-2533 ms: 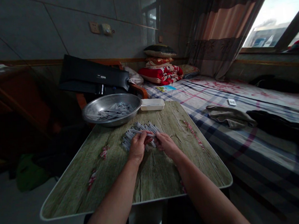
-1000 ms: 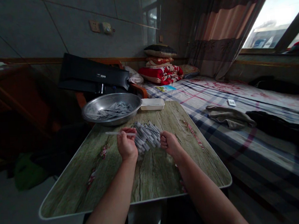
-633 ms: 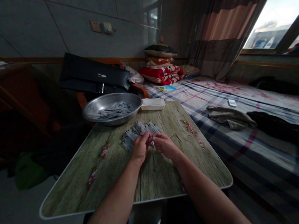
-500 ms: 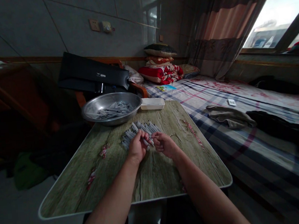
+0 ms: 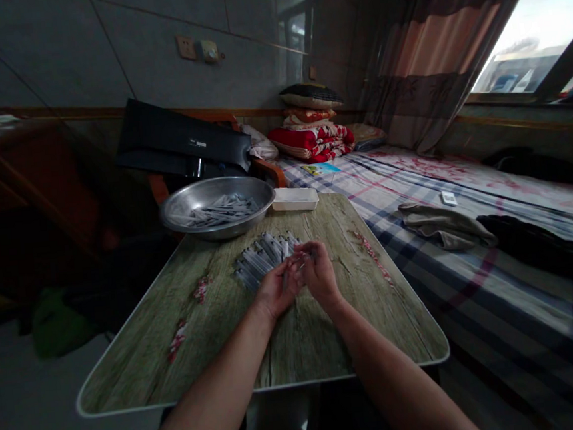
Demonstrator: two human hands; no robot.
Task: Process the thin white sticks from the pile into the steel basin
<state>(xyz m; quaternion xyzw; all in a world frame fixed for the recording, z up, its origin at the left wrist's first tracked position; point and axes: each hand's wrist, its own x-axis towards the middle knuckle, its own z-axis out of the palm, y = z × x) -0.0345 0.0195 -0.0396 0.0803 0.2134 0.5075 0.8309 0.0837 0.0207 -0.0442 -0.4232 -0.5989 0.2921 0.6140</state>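
My left hand [image 5: 279, 288] is turned partly palm up over the table, its fingers curled around what looks like a pale pen. Close against it, my right hand [image 5: 320, 273] is closed, with the fingertips pinched together at the left fingers. Whatever the right hand pinches is too small and dim to make out. Just beyond both hands, a row of pale, translucent pens [image 5: 256, 258] with dark ends lies side by side on the wood-patterned table [image 5: 180, 378]. My left hand partly covers their near ends.
A steel basin [image 5: 177, 226] with many more pens stands at the table's far left. Beside it is a white plastic tray [image 5: 295, 204]. A bed with a checked sheet [image 5: 395, 259] borders the table's right side. Behind the basin, a black monitor [image 5: 174, 141] leans on a chair.
My hands have come together, the left shifting right and turning palm up. My right hand has rotated, its fingers now meeting the left fingers. The view has shifted slightly.
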